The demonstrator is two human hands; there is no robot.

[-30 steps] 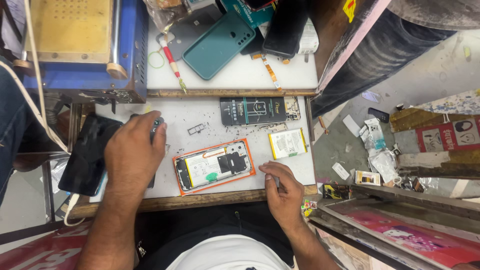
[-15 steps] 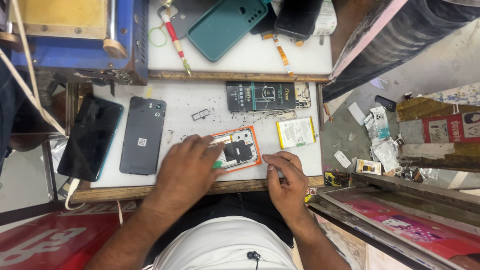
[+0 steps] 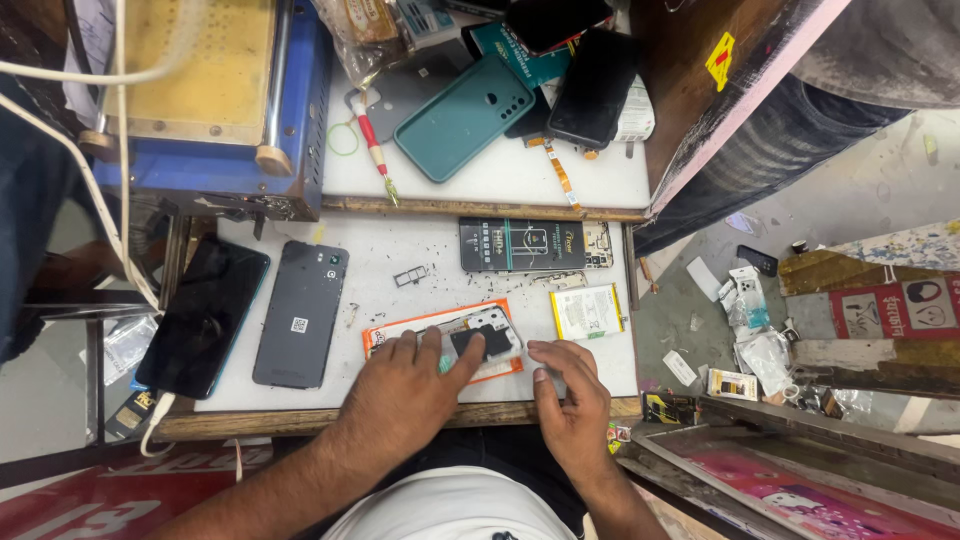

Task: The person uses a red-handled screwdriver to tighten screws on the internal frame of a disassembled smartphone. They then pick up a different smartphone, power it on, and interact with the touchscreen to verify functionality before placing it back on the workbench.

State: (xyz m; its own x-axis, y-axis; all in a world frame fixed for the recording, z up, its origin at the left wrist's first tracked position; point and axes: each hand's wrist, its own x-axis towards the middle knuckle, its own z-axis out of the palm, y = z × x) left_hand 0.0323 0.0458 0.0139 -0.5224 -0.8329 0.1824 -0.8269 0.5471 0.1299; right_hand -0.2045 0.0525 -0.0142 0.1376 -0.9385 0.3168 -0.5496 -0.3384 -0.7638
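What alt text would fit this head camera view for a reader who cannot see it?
A left hand presses on an opened phone with an orange frame on a white bench, the right hand beside it. A grey back cover and a dark phone lie to the left.

Orange-edged opened phone (image 3: 470, 340); teal case (image 3: 463, 117); yellow battery (image 3: 587, 311).

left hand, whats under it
The left hand rests on an opened phone in an orange frame; its camera end shows, the rest is covered.
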